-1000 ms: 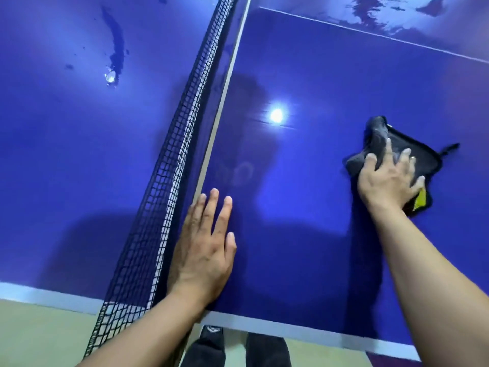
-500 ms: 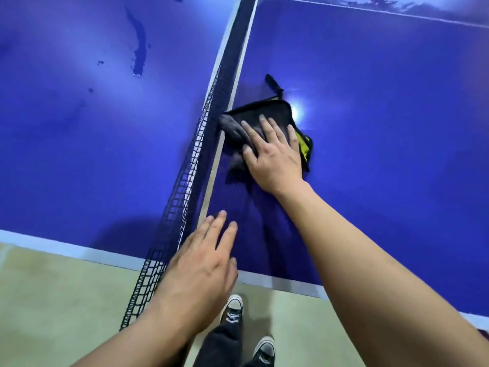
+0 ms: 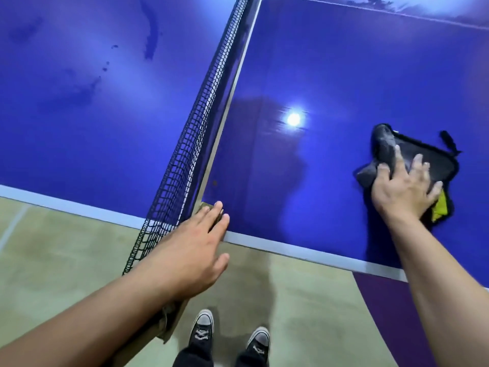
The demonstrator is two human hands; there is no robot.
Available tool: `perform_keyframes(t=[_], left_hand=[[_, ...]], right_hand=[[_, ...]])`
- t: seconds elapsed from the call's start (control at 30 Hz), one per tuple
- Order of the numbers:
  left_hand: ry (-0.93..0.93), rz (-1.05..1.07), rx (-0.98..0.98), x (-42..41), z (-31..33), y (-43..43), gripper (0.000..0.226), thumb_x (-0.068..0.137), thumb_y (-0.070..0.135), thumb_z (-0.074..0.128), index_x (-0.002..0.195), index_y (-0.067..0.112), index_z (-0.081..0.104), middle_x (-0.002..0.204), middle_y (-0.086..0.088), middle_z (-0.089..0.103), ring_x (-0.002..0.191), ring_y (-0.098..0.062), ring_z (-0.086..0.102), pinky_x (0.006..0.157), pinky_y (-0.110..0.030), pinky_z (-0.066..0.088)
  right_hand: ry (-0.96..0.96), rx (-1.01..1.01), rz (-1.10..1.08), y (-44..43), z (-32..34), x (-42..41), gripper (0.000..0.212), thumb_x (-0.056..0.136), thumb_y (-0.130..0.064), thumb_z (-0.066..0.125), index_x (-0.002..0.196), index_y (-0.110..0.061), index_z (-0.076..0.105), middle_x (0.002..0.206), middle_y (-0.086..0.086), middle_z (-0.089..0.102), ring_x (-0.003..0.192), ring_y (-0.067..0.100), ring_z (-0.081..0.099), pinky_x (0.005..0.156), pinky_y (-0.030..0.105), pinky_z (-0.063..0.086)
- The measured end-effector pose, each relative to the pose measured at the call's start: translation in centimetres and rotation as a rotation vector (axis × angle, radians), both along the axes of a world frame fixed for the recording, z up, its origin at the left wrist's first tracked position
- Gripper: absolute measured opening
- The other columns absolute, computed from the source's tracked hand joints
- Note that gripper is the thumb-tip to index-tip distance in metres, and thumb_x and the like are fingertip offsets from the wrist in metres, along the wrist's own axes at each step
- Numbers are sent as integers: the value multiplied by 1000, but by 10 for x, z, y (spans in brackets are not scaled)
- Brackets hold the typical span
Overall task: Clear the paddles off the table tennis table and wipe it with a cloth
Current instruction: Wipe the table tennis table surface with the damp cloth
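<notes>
While my right hand (image 3: 404, 189) presses flat, fingers spread, on the dark cloth (image 3: 428, 160) out on the blue table (image 3: 344, 75), well right of the net (image 3: 185, 154), my left hand (image 3: 190, 250) is open too, fingertips at the table's near edge just beside the net.

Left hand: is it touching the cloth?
No, the left hand is at the table edge beside the net, while the right hand alone presses the dark cloth, far off.

cloth (image 3: 439, 163) on table (image 3: 344, 75), right of net (image 3: 201, 123)
</notes>
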State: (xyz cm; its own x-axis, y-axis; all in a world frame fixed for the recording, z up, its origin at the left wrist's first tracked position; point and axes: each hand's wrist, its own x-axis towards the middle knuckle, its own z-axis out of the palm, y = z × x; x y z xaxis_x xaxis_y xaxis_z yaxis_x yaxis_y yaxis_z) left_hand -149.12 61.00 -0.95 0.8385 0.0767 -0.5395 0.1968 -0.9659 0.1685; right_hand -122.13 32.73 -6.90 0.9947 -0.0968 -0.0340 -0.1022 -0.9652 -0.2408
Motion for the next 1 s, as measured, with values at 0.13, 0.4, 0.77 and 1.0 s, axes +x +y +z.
perform_keyframes(t=[0.13, 0.4, 0.77, 1.0], left_hand=[[-33, -8, 15, -5, 4, -5, 70, 103, 51, 27, 160, 19, 3, 168, -3, -15, 156, -19, 2, 125, -35, 11], [-40, -50, 62, -8, 15, -8, 54, 99, 47, 35, 146, 20, 31, 161, -7, 19, 144, -21, 31, 116, -38, 34], [227, -34, 17, 1, 11, -10, 98, 92, 73, 38, 160, 16, -3, 165, -5, -26, 156, -20, -5, 127, -39, 7], [197, 16, -82, 1, 15, -4, 92, 92, 62, 54, 159, 14, 13, 168, -8, -14, 156, -21, 5, 123, -28, 7]], right_hand=[[-44, -55, 284, 79, -3, -21, 55, 106, -43, 40, 159, -41, 27, 170, 7, 18, 156, 23, 15, 126, 52, 2], [-53, 38, 962, 218, -10, -117, 54, 103, -50, 36, 156, -48, 29, 170, -2, 19, 157, 14, 10, 126, 48, -2], [-113, 23, 174, 15, -11, -82, 59, 97, -46, 35, 155, -39, 40, 166, 5, 31, 153, 20, 26, 126, 50, 7], [-80, 62, 372, 122, -7, -161, 62, 94, -47, 38, 156, -40, 36, 167, 7, 26, 155, 23, 22, 126, 51, 2]])
